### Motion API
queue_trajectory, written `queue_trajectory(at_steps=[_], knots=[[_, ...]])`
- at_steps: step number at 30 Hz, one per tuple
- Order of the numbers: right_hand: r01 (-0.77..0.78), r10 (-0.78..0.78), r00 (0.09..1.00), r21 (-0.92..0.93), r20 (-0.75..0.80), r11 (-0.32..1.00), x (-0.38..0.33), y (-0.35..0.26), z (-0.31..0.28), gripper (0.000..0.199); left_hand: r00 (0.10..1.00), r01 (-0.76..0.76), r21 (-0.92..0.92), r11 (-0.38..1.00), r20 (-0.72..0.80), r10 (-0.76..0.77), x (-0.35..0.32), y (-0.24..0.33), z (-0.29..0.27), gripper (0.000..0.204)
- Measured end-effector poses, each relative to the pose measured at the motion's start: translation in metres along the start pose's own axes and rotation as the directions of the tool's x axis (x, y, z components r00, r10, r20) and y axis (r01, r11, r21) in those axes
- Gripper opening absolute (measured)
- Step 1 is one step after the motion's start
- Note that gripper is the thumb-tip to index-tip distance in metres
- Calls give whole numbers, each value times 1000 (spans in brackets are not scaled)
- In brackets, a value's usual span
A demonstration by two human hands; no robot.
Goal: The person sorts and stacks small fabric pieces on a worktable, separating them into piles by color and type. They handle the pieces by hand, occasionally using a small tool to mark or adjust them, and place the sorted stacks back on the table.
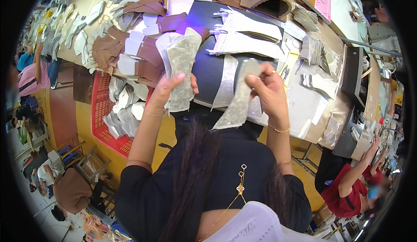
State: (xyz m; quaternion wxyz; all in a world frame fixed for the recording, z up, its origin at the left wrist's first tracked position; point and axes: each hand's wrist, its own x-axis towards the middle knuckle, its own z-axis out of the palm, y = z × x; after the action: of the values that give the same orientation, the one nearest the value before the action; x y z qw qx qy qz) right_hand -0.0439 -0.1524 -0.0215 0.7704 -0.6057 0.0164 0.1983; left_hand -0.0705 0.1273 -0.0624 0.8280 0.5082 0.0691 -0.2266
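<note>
A white face mask sits below while the left grip clasps grey shaped pieces and the right grip pinches one curved grey piece, near the surface.

Cursive lettering on white mask; pink box print too small.

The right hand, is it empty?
No, the right hand holds a curved grey piece pinched near its upper end.
</note>
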Motion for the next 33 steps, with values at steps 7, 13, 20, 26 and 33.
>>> queue_trajectory(at_steps=[7, 13, 20, 26, 33], knots=[[486, -574, 807, -709, 140, 511, 17, 20, 42, 58, 993, 51, -281, 958, 121, -17, -2, -13, 13, 64], [561, -686, 663, -807, 301, 187, 12, 19, 56, 52, 983, 113, -216, 970, 163, -79, 4, -23, 37, 62], [426, -385, 878, -95, 286, 900, -21, -4, 26, 18, 996, 90, -48, 995, -10, -91, 11, -16, 43, 45], [210, -242, 958, 202, 152, 957, -13, -54, 9, 29, 988, 32, 541, 840, 112, -110, 14, -1, 40, 44], [-25, 50, 969, -104, 244, 994, 5, -57, 18, 60, 979, -187, 785, 591, 198, 46, 8, 14, 58, 52]])
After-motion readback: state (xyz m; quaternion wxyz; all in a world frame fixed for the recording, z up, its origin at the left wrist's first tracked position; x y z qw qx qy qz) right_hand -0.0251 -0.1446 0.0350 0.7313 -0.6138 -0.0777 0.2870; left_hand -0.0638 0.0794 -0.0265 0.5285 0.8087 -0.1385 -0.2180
